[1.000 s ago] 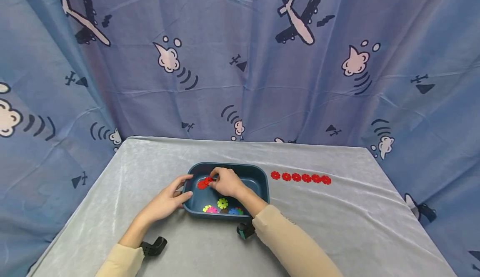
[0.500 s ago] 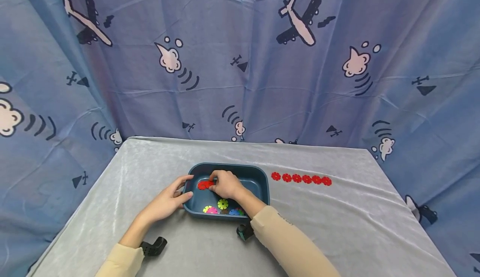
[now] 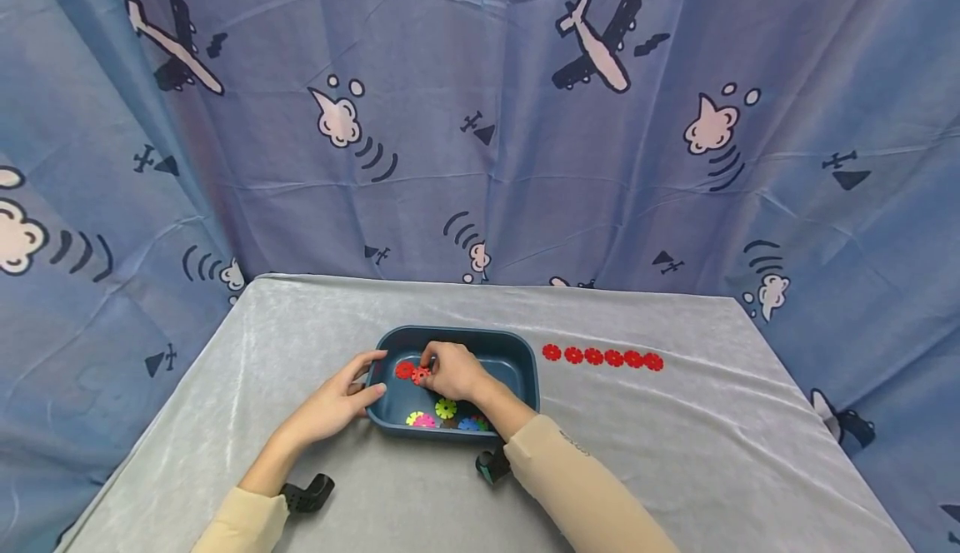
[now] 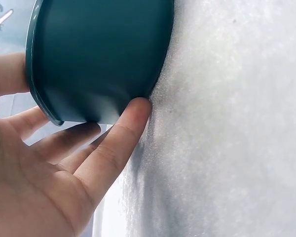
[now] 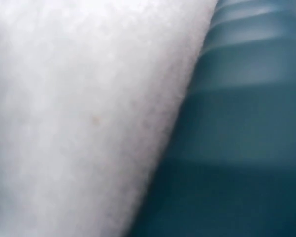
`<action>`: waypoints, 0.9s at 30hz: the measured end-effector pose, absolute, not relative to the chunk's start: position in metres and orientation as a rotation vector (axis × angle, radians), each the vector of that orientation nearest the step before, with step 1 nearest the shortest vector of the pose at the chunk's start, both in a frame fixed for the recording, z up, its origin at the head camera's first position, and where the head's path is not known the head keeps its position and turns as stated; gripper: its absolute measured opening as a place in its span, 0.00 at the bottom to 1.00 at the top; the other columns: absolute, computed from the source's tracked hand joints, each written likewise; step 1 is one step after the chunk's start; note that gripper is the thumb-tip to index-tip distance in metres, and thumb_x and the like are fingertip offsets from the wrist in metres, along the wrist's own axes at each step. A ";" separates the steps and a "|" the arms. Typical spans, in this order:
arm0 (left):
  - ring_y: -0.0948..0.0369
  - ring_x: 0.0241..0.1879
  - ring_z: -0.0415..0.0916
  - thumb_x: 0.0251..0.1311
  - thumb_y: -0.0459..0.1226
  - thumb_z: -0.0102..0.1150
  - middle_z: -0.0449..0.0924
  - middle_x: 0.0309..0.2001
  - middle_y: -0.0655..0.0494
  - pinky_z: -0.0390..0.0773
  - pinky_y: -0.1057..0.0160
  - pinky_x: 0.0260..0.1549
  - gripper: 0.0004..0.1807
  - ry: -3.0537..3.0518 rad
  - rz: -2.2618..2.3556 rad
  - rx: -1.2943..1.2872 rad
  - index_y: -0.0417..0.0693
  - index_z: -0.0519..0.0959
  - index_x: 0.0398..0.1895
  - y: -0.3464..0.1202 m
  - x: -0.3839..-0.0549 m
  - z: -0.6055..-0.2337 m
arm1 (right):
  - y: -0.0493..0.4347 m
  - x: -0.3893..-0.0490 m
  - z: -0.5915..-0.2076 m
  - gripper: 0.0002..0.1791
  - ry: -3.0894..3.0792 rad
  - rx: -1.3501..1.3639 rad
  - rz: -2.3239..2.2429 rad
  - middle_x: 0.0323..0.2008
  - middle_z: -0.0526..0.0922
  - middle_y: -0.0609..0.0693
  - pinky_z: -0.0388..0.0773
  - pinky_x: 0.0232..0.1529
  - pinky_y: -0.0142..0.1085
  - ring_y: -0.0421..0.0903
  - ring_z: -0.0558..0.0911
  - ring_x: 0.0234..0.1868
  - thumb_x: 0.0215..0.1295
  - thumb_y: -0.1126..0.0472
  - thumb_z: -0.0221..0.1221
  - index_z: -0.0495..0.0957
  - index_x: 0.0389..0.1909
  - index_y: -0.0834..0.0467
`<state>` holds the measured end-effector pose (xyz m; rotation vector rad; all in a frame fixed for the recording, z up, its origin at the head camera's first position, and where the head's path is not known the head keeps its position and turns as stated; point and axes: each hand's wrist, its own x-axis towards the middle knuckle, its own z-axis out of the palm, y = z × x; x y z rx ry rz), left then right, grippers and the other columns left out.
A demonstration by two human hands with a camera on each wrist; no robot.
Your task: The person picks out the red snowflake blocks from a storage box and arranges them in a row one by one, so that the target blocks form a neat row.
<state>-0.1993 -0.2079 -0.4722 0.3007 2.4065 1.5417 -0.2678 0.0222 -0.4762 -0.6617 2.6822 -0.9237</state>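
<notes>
My left hand (image 3: 339, 399) grips the left end of a dark teal plastic bin (image 3: 465, 431). The left wrist view has its thumb over the rim and the other fingers (image 4: 136, 114) against the outer wall. Inside the bin, my right hand (image 3: 452, 371) pinches a red notched plastic disc (image 3: 420, 376), like a snowflake building piece, between thumb and fingers. A second red disc (image 3: 404, 370) lies just left of it on the bin floor. Only cloth and the bin's outer wall (image 5: 241, 128) show in the right wrist view; that hand is out of it.
Along the bin's near side lie more discs: a yellow-green disc (image 3: 446, 408), a pink disc (image 3: 424, 420), a blue disc (image 3: 468, 424) and others partly hidden. Several red discs (image 3: 593, 356) form a row on the grey cloth (image 3: 720, 436) to the right. A patterned blue curtain (image 3: 480, 120) hangs behind.
The pinched red disc has moved slightly toward the near side, and more of its face shows beside the other red disc. My left hand keeps its place on the bin.
</notes>
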 end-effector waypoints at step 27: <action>0.34 0.68 0.65 0.76 0.39 0.55 0.49 0.76 0.28 0.84 0.54 0.44 0.32 2.390 1.558 0.326 0.47 0.58 0.78 -0.208 -0.197 -0.470 | 0.028 -0.265 -0.475 0.11 2.674 -0.682 -1.034 0.26 0.79 0.45 0.74 0.29 0.32 0.40 0.76 0.23 0.59 0.66 0.72 0.80 0.39 0.56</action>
